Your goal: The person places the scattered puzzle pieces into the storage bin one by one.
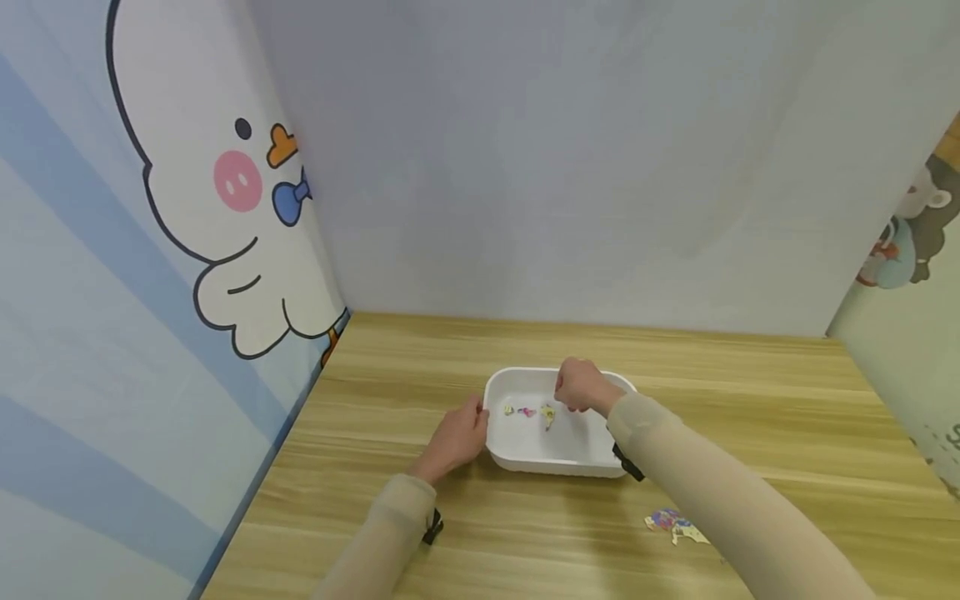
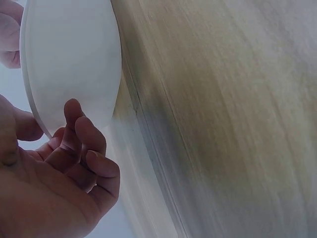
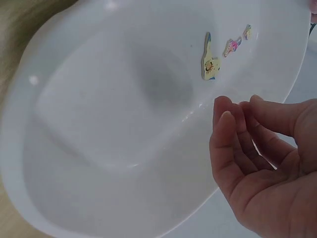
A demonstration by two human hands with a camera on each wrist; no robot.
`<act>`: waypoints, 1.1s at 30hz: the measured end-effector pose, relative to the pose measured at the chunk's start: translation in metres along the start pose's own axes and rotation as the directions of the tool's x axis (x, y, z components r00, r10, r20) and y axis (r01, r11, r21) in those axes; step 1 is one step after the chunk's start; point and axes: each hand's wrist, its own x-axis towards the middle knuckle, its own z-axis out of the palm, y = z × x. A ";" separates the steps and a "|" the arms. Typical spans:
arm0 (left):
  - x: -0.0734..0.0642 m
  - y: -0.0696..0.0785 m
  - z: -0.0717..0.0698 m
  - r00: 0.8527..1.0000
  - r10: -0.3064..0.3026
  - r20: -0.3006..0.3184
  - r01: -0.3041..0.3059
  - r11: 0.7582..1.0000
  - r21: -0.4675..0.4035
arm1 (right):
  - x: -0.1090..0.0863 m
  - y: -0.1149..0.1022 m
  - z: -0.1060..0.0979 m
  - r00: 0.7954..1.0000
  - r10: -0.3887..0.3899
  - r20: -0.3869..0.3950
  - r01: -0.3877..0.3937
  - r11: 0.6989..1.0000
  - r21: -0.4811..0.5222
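A white plastic basin [image 1: 555, 461] stands on the wooden table. My left hand [image 1: 459, 433] grips its left rim, thumb over the edge and index finger against the outer wall, the other fingers loosely bent in the left wrist view. My right hand [image 1: 585, 386] hovers over the basin's far right part. Its fingers are curled with thumb and fingertips close together, and nothing shows between them in the right wrist view. Three small flat puzzle-like pieces lie on the basin floor: a larger yellow piece [image 3: 210, 62], a pink piece [image 3: 232, 46] and a tiny yellow piece [image 3: 247, 31].
More colourful flat pieces [image 1: 673, 525] lie on the table [image 1: 375, 375], right of the basin and partly behind my right sleeve. A pale curtain [image 1: 570, 167] hangs along the far edge, with a cartoon-printed curtain [image 1: 187, 292] on the left.
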 end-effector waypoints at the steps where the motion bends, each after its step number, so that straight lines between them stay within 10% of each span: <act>1: 0.000 0.000 0.000 1.000 -0.002 -0.001 0.002 1.000 0.002 | -0.001 0.000 -0.001 1.000 0.004 0.004 -0.004 1.000 0.001; 33: 0.004 -0.002 0.006 0.999 -0.038 -0.004 0.038 0.999 -0.008 | -0.048 0.070 -0.048 0.988 -0.141 -0.059 0.136 0.987 -0.088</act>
